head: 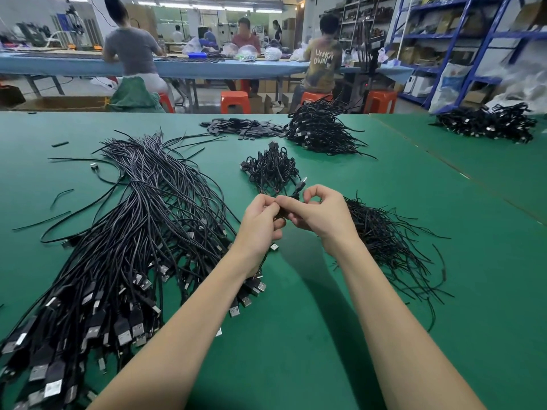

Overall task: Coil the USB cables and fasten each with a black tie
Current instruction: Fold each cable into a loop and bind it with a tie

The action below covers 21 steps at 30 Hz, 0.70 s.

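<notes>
A coiled USB cable (pixel 285 207) sits between both hands above the middle of the green tabletop (pixel 296 335), its plug end (pixel 302 182) poking up toward 12 o'clock. The left hand (pixel 260 224) has its grip curled round the coil from 9 o'clock, thumb and fingers pinching it. The right hand (pixel 321 213) meets it from 3 o'clock, thumb and forefinger forming a ring and pinching the same bundle; whether a tie is between those fingertips cannot be told.

At 12 o'clock of the hands lies a small heap of coiled cables (pixel 270 170). At 3 to 4 o'clock spreads a pile of thin black ties (pixel 381 235). From 7 to 10 o'clock stretches a long sheaf of straight USB cables (pixel 130 232), silver plugs bunched toward the near edge. Farther off at 1 o'clock is a larger mound of bundled cables (pixel 318 128), with a scatter of flat black pieces (pixel 242 127) to its left. Another cable heap (pixel 488 124) rests at 2 o'clock. Beyond, people sit on orange stools (pixel 235 101) at a blue bench (pixel 189 68).
</notes>
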Tool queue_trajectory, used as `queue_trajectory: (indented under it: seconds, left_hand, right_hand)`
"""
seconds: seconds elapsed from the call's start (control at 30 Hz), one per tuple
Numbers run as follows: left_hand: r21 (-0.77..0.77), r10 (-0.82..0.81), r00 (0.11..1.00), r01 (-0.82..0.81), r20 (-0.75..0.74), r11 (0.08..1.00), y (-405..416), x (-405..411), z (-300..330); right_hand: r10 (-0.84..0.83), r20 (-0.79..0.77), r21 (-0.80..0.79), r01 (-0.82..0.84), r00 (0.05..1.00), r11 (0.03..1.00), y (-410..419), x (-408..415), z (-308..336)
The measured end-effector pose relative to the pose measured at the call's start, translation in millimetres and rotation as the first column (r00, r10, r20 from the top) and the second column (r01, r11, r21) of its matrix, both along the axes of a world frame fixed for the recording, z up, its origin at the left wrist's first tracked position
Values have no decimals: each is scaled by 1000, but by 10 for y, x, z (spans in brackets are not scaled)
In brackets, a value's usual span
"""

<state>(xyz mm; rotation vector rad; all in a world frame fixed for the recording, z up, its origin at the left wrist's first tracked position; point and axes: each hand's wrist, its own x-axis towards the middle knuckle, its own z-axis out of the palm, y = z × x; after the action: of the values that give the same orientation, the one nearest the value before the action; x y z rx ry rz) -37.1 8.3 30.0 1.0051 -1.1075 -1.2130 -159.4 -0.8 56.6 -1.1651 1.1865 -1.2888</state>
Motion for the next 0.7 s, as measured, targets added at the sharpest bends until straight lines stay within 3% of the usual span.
queue_trajectory:
  seconds: [0.13,0.23,0.47,0.63,0.7]
  left_hand:
    - [27,7,993,-4,-117,1000,-39,34,11]
    - [49,2,987,6,-163,999,-46,37,-2]
    - [123,34,984,-13,-177,992,-47,49,10]
    - [67,46,999,-44,-26,997,-43,71,-13]
    - [53,83,996,-84,18,995,-59,78,-40]
  right_hand:
    - [-21,-91,-72,15,996,997,-6,32,-12]
    - [-82,-271,-137,46,959,990,-17,29,-17]
    - [-91,-530,-216,-31,843,976,-28,34,11]
    - [-132,-544,-224,7,828,974,-8,72,1]
    - [-27,-459,-144,-44,888,989,3,41,28]
